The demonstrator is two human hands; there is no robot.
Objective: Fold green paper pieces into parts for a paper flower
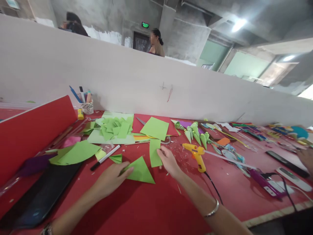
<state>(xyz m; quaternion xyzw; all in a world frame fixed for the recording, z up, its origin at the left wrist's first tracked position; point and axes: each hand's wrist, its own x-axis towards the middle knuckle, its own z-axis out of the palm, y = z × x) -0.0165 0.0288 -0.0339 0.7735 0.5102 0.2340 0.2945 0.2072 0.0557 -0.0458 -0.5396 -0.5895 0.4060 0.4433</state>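
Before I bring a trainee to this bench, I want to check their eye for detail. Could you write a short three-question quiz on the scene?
1. Which hand holds the pointed green sheet, and which the narrow green strip?
2. True or false: the yellow glue gun lies to the right of that strip.
3. What stands in the patterned cup? A) scissors B) pens C) paper cones

Key: 1. left hand, sheet; right hand, strip. 2. True. 3. B.
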